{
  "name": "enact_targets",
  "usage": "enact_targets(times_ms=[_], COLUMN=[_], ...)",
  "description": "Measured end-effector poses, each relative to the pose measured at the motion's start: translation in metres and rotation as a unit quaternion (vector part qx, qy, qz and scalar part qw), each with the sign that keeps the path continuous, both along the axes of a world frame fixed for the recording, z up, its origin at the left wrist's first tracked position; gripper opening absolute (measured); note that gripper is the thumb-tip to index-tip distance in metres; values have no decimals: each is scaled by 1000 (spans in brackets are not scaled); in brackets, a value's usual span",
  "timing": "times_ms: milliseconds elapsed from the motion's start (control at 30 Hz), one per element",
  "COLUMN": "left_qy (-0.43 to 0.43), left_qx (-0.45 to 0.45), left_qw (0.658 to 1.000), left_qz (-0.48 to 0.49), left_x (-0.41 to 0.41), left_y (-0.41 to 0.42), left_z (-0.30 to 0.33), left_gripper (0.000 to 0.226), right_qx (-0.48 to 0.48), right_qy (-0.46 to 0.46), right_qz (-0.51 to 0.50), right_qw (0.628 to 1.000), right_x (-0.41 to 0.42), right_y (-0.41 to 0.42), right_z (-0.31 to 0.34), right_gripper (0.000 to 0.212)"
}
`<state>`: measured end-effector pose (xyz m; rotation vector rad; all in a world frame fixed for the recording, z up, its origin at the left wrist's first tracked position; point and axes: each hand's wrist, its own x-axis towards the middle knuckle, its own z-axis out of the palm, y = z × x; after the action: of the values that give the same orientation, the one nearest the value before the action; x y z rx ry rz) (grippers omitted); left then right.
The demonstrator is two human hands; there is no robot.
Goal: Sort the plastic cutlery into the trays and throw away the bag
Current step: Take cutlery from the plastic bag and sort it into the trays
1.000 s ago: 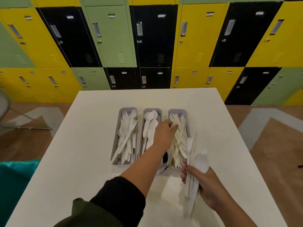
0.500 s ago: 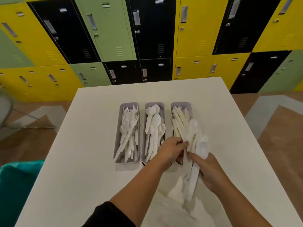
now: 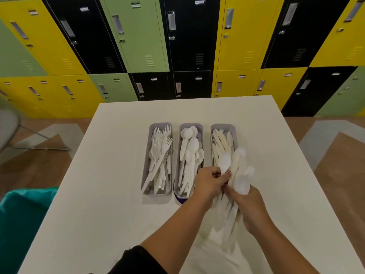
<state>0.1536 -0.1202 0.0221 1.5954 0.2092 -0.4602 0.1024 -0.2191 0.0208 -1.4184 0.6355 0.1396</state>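
A white table [image 3: 110,194] holds three long grey trays side by side, near the middle and closer to the far edge. The left tray [image 3: 150,155] is full of white plastic forks [image 3: 161,153]. The middle tray [image 3: 181,175] is full of white spoons [image 3: 190,149]. The right tray [image 3: 223,128] holds white knives [image 3: 221,141].

Both hands meet just in front of the right tray, near the middle of the table. The right hand [image 3: 249,206] is closed around a bunch of white cutlery [image 3: 235,194]. The bunch stands tilted, with spoon heads pointing up toward the far edge and handles hanging down toward the near edge. The bunch looks blurry, so it is hard to count the pieces.

The left hand [image 3: 209,182] is right beside it, and its fingers pinch one spoon [image 3: 225,162] at the top of the bunch. The spoon's round head sits over the near end of the right tray.

Something small and dark blue [image 3: 180,200] peeks out under the near end of the middle tray. I cannot tell what it is.

A teal thing [image 3: 21,220] sits past the left edge of the table. Yellow, green and black lockers [image 3: 243,36] fill the wall behind the far edge.
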Motion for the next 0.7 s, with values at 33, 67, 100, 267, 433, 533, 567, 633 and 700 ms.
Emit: enact_targets(times_ms=[33, 67, 100, 267, 433, 533, 567, 633, 700], left_qy=[5, 13, 26, 117, 167, 163, 157, 142, 121], left_qx=[-3, -12, -22, -42, -122, -131, -125, -107, -79], left_qw=[1000, 999, 999, 991, 978, 978, 980, 984, 988], left_qz=[-12, -27, -41, -46, -15, -8, -11, -26, -58], left_x=[0, -1, 0, 3, 2, 1, 0, 1, 2], left_y=[1, 2, 2, 1, 4, 6, 6, 5, 6], left_z=[0, 1, 2, 5, 8, 9, 9, 9, 12], left_gripper=[28, 23, 20, 17, 16, 14, 15, 17, 19], right_qx=[0, 3, 9, 30, 71, 92, 93, 88, 86], right_qy=[1, 2, 3, -13, -10, -7, -8, -12, -14], right_qz=[3, 4, 1, 2, 46, 53, 54, 46, 34], right_qw=[1000, 1000, 1000, 999, 996, 994, 994, 995, 996], right_x=[0, 0, 1, 3, 2, 3, 3, 3, 2], right_y=[0, -1, -2, -5, -7, -11, -11, -9, -6], right_z=[0, 0, 0, 3, 6, 8, 8, 9, 11], right_gripper=[20, 18, 15, 15, 17, 23, 22, 17, 14])
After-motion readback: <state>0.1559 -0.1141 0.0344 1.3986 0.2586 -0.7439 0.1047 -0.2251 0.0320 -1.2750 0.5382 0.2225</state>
